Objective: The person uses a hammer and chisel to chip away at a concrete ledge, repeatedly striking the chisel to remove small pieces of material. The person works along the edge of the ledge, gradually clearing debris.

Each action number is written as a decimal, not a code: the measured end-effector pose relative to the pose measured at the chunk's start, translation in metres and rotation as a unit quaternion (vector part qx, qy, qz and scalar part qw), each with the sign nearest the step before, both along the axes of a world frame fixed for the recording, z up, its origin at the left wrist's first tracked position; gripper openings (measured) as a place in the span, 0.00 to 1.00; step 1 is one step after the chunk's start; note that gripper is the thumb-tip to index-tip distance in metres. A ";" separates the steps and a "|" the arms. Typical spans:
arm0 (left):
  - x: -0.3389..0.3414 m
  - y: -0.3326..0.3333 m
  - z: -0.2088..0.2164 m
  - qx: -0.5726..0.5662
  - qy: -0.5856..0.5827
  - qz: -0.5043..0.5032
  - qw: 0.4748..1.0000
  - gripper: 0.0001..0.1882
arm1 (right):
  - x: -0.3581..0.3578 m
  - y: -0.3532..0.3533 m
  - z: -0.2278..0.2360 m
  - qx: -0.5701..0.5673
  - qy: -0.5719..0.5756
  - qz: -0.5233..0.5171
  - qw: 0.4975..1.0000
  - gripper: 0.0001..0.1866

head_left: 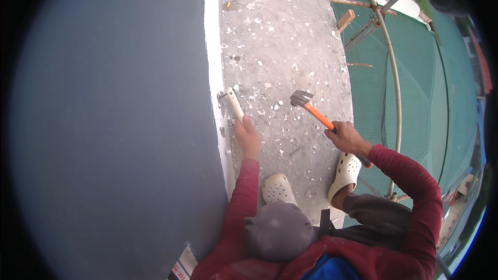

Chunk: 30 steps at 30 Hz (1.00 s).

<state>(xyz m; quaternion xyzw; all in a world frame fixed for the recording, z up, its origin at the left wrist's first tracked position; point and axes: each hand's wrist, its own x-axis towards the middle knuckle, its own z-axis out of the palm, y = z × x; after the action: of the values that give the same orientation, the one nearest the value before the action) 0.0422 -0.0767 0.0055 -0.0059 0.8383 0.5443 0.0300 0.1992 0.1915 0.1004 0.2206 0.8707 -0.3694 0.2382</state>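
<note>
My left hand [247, 139] is closed around a cream-coloured bar-shaped tool [235, 103] with holes near its far end. Beside that end, a small dark metal piece [222, 95] points at the white strip [213, 46] along the foot of the wall; how the two join is too small to make out. In my right hand [346, 138] is a claw hammer [318, 114] with an orange handle, gripped partway down. The hammer's dark head hangs over the concrete ledge, to the right of the cream tool and apart from it. Chipped spots show in the strip by my left hand.
A dark grey wall [119, 103] fills the left side. White chips litter the concrete ledge [290, 36], where my cream clogs [278, 189] stand. Beyond its right edge are bent poles [390, 57], a wooden piece [346, 21] and a green corrugated roof [415, 83] below.
</note>
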 end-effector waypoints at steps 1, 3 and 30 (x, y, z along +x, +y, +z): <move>0.000 0.006 -0.004 -0.058 0.100 -0.036 0.993 0.19 | -0.003 -0.011 -0.013 -0.001 0.018 -0.014 1.000 0.19; 0.005 0.014 0.000 0.064 -0.112 -0.018 0.992 0.23 | -0.009 -0.039 -0.041 0.024 0.051 -0.061 0.997 0.17; 0.051 -0.047 0.015 -0.211 -0.037 -0.108 0.971 0.19 | -0.029 -0.118 -0.113 0.158 0.198 -0.152 0.955 0.20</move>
<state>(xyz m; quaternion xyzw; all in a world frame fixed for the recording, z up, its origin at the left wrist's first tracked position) 0.0931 -0.1237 0.0206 0.0588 0.9281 0.3483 0.1174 0.1702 0.0732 -0.0122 0.3081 0.9037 -0.2953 -0.0356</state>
